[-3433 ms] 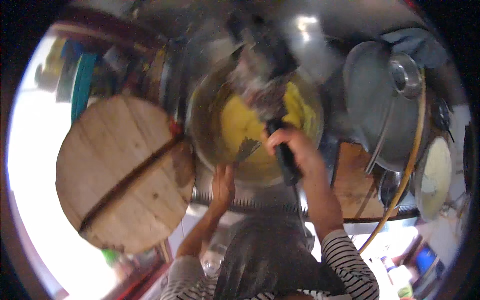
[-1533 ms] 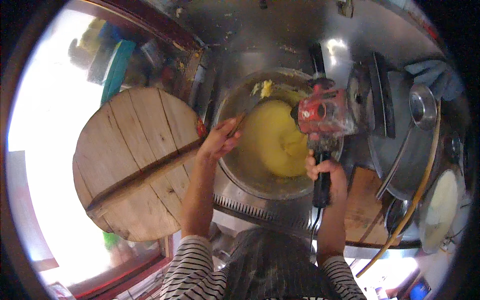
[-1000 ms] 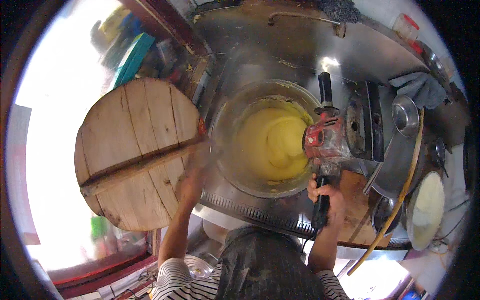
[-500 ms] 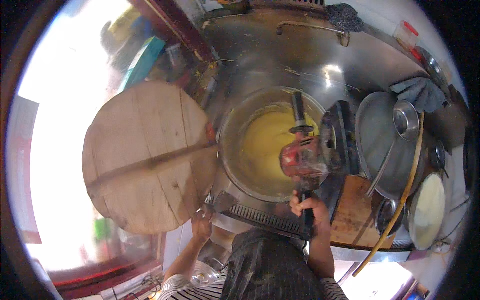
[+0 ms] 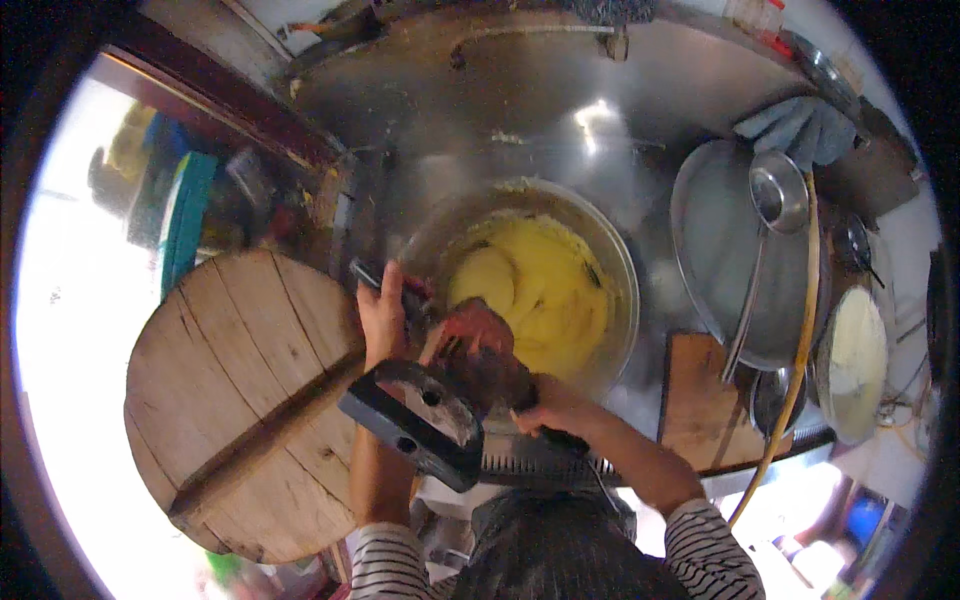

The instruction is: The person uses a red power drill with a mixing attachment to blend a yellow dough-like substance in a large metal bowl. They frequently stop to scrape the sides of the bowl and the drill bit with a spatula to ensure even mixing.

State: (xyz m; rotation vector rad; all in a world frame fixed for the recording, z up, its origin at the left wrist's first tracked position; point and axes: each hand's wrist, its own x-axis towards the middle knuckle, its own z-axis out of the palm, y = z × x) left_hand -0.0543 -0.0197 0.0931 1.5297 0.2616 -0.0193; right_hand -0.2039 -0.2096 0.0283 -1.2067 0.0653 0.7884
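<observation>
A red and black handheld power tool (image 5: pixel 475 345) is held by both my hands over the near left rim of a large metal pot (image 5: pixel 628 270). My left hand (image 5: pixel 382 318) closes round its side handle, the black end sticking out past the fingers. Round the black rear handle, my right hand (image 5: pixel 545 408) is closed. A thick black bracket (image 5: pixel 440 455) on the tool hangs over my left forearm. Thick yellow paste (image 5: pixel 560 290) fills the lower part of the pot, with a round smooth mound on its left. The tool hides the pot's near left part.
A round wooden lid (image 5: pixel 240 400) with a crossbar leans left of the pot. To the right are a large metal pan (image 5: pixel 715 240), a long-handled ladle (image 5: pixel 778 190), a wooden stick (image 5: pixel 808 330), a wooden board (image 5: pixel 695 400) and a bowl of pale food (image 5: pixel 857 350).
The tool has swung from the pot's right side to its near left. My left hand has left the wooden lid's edge and taken the side handle. The view has shifted.
</observation>
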